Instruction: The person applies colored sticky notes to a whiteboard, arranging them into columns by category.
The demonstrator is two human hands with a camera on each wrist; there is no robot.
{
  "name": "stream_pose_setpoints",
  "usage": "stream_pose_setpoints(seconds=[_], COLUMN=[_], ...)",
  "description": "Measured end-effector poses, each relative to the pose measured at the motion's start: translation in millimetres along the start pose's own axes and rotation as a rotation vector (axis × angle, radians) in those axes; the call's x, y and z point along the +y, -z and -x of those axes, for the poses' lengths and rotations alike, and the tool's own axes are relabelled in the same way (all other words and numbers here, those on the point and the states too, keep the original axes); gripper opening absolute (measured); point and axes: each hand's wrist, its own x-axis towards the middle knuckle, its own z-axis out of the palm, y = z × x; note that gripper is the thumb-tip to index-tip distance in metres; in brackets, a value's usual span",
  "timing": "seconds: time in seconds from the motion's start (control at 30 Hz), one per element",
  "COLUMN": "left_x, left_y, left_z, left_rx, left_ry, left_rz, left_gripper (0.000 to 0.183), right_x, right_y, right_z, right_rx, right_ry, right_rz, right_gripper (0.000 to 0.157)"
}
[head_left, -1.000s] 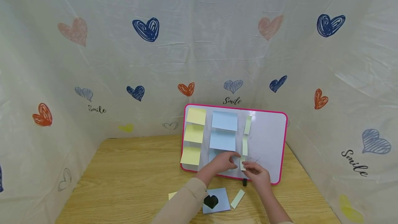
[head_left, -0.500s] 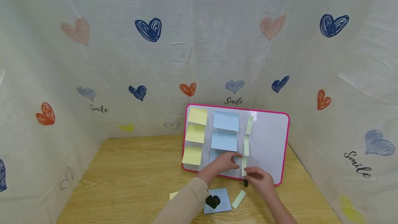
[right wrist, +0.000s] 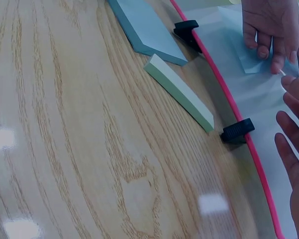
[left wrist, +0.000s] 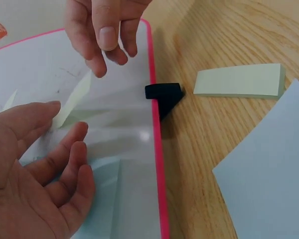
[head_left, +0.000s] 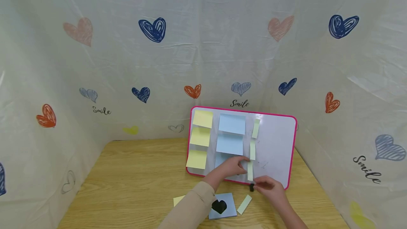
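Note:
A whiteboard with a pink frame (head_left: 276, 147) leans at the back. On it are columns of yellow sticky notes (head_left: 200, 136), blue sticky notes (head_left: 229, 144) and narrow pale green sticky strips (head_left: 252, 150). My left hand (head_left: 230, 167) lies over the lowest blue note, partly hiding it. Its fingertips are beside the lowest green strip (left wrist: 75, 99), and one seems to touch its base in the left wrist view. Just right of that strip's lower end is my right hand (head_left: 270, 188), fingers loosely bent and apart from the strip, holding nothing visible.
A green strip pad (head_left: 244, 204) and a blue note pad (head_left: 229, 208) bearing a black heart lie on the wooden table (head_left: 136, 176). A yellow pad (head_left: 178, 199) is mostly behind the left sleeve. Black feet (right wrist: 237, 130) clip the board's lower edge. A heart-printed curtain (head_left: 203, 59) surrounds the table.
My right hand has let go of the lowest green strip and moved down and right. That strip now hangs in full view. My left hand has stayed nearly in place.

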Motion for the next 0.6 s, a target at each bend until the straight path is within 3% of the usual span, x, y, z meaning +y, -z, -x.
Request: stream_pose_setpoints(seconds=[0.6], left_x=[6.1], left_y=[-2.9], left_z=[-0.5], left_rx=[-0.041], left_ry=[0.006], left_rz=[0.003], left_gripper=[0.043], right_x=[-7.3], right_y=[-1.0], right_z=[1.8], right_rx=[-0.011], right_ry=[0.004], right_rz=[0.01], right_gripper=[0.019])
